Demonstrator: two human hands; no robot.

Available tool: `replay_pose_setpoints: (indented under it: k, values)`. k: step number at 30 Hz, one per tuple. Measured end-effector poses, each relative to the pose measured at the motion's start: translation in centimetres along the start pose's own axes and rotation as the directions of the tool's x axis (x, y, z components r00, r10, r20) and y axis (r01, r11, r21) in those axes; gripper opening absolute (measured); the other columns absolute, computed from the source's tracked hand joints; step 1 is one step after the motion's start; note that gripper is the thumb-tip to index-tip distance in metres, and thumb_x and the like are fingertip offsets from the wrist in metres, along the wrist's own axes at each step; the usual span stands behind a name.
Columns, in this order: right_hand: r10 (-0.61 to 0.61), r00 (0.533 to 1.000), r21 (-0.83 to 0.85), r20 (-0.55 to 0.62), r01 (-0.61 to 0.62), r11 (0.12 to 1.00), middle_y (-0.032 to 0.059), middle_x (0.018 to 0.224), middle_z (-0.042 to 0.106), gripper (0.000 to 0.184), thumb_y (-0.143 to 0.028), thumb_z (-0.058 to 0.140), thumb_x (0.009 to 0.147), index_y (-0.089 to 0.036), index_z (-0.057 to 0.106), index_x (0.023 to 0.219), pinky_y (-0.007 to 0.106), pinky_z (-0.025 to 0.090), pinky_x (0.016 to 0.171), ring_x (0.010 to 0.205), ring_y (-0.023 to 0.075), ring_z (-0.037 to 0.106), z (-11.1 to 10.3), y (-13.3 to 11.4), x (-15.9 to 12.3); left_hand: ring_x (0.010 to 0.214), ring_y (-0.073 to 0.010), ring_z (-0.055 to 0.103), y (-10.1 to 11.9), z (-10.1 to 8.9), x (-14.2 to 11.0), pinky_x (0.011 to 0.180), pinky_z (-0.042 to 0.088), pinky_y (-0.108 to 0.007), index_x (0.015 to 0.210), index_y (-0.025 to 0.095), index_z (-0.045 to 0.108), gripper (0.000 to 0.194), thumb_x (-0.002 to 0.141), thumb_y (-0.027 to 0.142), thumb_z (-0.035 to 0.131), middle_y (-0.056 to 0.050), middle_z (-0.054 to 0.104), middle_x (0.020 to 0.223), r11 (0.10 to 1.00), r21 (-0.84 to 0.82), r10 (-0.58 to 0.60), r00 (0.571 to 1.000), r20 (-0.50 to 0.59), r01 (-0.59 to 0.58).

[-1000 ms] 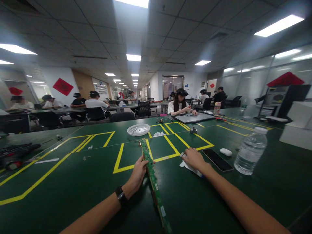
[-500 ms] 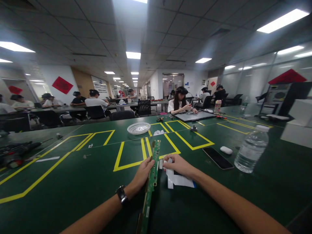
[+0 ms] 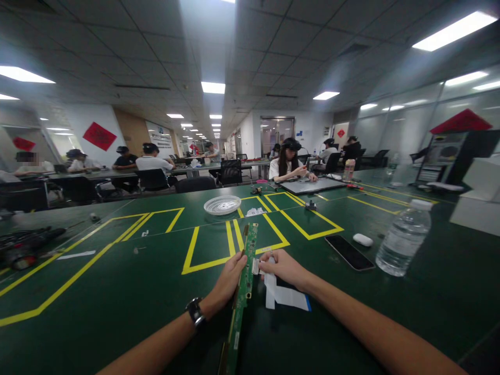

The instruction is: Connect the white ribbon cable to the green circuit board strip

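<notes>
A long, narrow green circuit board (image 3: pixel 242 291) stands tilted in front of me, its lower end running out of the picture. My left hand (image 3: pixel 230 271) is closed around its left edge, thumb on the board's face. My right hand (image 3: pixel 283 268) pinches a white ribbon cable (image 3: pixel 291 297) near its connector end, close against the board's right edge. Whether that end is seated in the board's socket I cannot tell. The cable's folded tail, with a blue tip, hangs below the right hand.
Beyond the board lies a white plastic basket (image 3: pixel 222 205). To the right are a black phone (image 3: pixel 349 253), a white earbud case (image 3: pixel 363 240) and a water bottle (image 3: pixel 404 239). Black tools (image 3: pixel 27 245) lie at far left. A co-worker (image 3: pixel 289 164) sits across the green table.
My right hand has shifted slightly left, bringing the ribbon cable's end up to the board's edge. The cable's tail has swung a little lower. My left hand and the board have hardly moved.
</notes>
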State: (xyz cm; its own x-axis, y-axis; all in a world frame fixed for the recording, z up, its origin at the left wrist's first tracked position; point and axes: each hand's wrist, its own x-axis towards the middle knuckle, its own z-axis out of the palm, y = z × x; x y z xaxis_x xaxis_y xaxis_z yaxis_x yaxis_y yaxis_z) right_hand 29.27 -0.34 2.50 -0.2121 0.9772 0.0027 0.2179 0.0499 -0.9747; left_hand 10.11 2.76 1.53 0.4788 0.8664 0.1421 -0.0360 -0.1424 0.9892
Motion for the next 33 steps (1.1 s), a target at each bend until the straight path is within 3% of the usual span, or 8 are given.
replay_pose_setpoints:
  k: [11, 17, 22, 27, 33]
  values:
    - [0.046, 0.999, 0.047, -0.001, -0.045, 0.998, 0.0020, 0.068, 0.068, 0.025, -0.037, 0.067, 0.074, -0.015, 0.060, 0.081, 0.026, 0.048, 0.060, 0.061, 0.0146, 0.062, 0.6, -1.3, -0.8, 0.091, -0.0199, 0.060, -0.2, 0.1, -0.7, 0.084, 0.044, -0.031, 0.114, 0.016, 0.058, 0.044, 0.091, 0.050, 0.042, -0.007, 0.066, 0.105, 0.989, 0.147, -0.022, 0.999, 0.044, 0.016]
    - [-0.013, 1.000, 0.021, 0.003, 0.012, 1.000, 0.0028, 0.069, 0.068, 0.021, -0.035, 0.066, 0.075, -0.014, 0.061, 0.078, 0.025, 0.047, 0.061, 0.063, 0.0145, 0.062, 0.6, -0.8, -0.7, 0.096, -0.0213, 0.060, -0.4, 0.2, -0.7, 0.086, 0.044, -0.032, 0.115, 0.016, 0.056, 0.044, 0.092, 0.049, 0.040, -0.007, 0.066, 0.104, 0.985, 0.170, -0.013, 0.996, 0.084, -0.002]
    - [-0.010, 0.996, 0.028, -0.086, 0.013, 1.000, 0.0011, 0.065, 0.067, 0.020, -0.034, 0.066, 0.074, -0.015, 0.060, 0.077, 0.022, 0.045, 0.057, 0.058, 0.0126, 0.060, 1.2, 0.0, -0.4, 0.098, -0.0212, 0.059, 0.1, 0.4, -0.9, 0.090, 0.043, -0.032, 0.115, 0.017, 0.056, 0.042, 0.092, 0.048, 0.040, -0.007, 0.065, 0.107, 0.982, 0.188, -0.001, 0.999, 0.054, -0.010]
    - [-0.004, 0.994, 0.141, -0.110, 0.020, 0.990, 0.0002, 0.063, 0.066, 0.019, -0.032, 0.068, 0.072, -0.015, 0.059, 0.074, 0.022, 0.045, 0.056, 0.056, 0.0129, 0.059, 1.8, 0.4, -0.1, 0.101, -0.0212, 0.059, 0.5, 0.6, -0.9, 0.092, 0.042, -0.032, 0.114, 0.017, 0.056, 0.040, 0.092, 0.046, 0.039, -0.007, 0.065, 0.106, 0.981, 0.196, -0.015, 0.999, 0.035, 0.008]
    - [-0.034, 0.987, 0.159, -0.155, 0.059, 0.986, 0.0009, 0.063, 0.065, 0.017, -0.030, 0.067, 0.073, -0.015, 0.060, 0.074, 0.022, 0.046, 0.058, 0.058, 0.0131, 0.060, 2.1, 0.5, 0.0, 0.100, -0.0208, 0.060, 0.6, 0.7, -0.9, 0.092, 0.042, -0.032, 0.115, 0.016, 0.055, 0.039, 0.092, 0.044, 0.039, -0.007, 0.066, 0.106, 0.979, 0.202, -0.029, 0.999, 0.016, 0.025]
